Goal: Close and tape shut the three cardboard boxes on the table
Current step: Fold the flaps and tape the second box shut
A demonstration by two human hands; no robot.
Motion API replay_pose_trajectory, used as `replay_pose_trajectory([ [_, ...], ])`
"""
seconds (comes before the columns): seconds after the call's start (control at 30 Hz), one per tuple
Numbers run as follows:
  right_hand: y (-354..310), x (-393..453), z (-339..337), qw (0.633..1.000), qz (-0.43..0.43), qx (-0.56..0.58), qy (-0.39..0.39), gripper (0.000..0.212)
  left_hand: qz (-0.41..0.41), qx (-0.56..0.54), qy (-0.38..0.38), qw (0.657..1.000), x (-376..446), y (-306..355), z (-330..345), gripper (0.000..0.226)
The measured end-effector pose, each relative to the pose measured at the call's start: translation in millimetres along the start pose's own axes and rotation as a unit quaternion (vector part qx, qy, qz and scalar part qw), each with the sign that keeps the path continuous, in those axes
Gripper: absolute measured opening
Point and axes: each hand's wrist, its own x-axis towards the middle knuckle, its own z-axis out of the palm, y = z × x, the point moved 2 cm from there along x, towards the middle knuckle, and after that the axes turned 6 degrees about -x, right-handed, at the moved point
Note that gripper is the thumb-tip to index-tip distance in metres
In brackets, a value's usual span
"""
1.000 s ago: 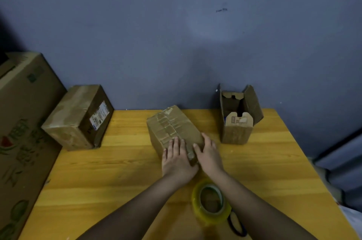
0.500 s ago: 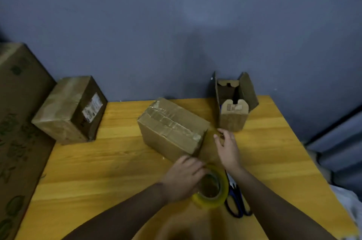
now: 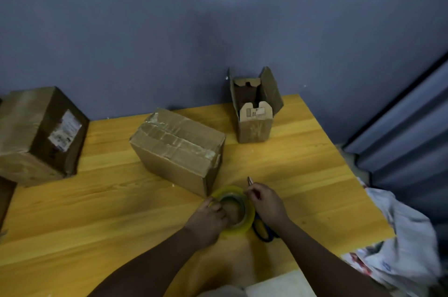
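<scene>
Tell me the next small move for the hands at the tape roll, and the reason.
Probably peel a length of tape free. The left hand grips the tape roll and the right hand pinches at its rim, beside the scissors. The small box at the back stands with flaps open, untaped.

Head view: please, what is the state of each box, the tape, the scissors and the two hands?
Middle box: closed, taped.
Left box: closed, taped.
Small box: flaps open, untaped.
Tape roll: flat on table, gripped by left hand.
Scissors: held by right hand; blades' state unclear.
</scene>
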Motion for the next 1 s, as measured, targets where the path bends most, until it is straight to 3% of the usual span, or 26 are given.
replay_pose_trajectory([
  [0.1,8,-6,-3,1.000,-0.004,0.016,0.015,0.018,0.002,-0.048,0.026,0.999,1,-7,-10,0.043],
  [0.2,8,-13,-11,0.995,-0.022,0.075,0.063,0.019,-0.050,-0.233,0.048,0.970,0,-8,-27,0.048],
  [0.27,3,-19,-17,0.989,-0.043,0.120,0.077,0.027,-0.077,-0.413,0.080,0.904,0,-5,-41,0.040],
  [0.33,-6,-23,-25,0.979,-0.056,0.181,0.070,0.037,-0.078,-0.574,0.100,0.809,-2,-1,-53,0.024],
  [0.43,-16,-23,-39,0.974,-0.098,0.196,0.059,0.057,-0.099,-0.689,0.131,0.706,-2,2,-70,0.021],
  [0.5,-23,-20,-53,0.973,-0.135,0.170,0.080,0.064,-0.090,-0.725,0.152,0.665,-3,2,-82,0.020],
  [0.7,-62,-11,-96,0.958,-0.212,0.114,0.155,0.053,-0.047,-0.741,0.210,0.636,-11,-1,-121,0.009],
  [0.87,-93,-8,-119,0.929,-0.275,0.071,0.238,0.049,-0.020,-0.710,0.252,0.658,-23,-9,-157,0.010],
  [1.0,-118,-5,-128,0.901,-0.317,0.052,0.291,0.045,-0.012,-0.695,0.295,0.655,-34,-17,-178,0.013],
])
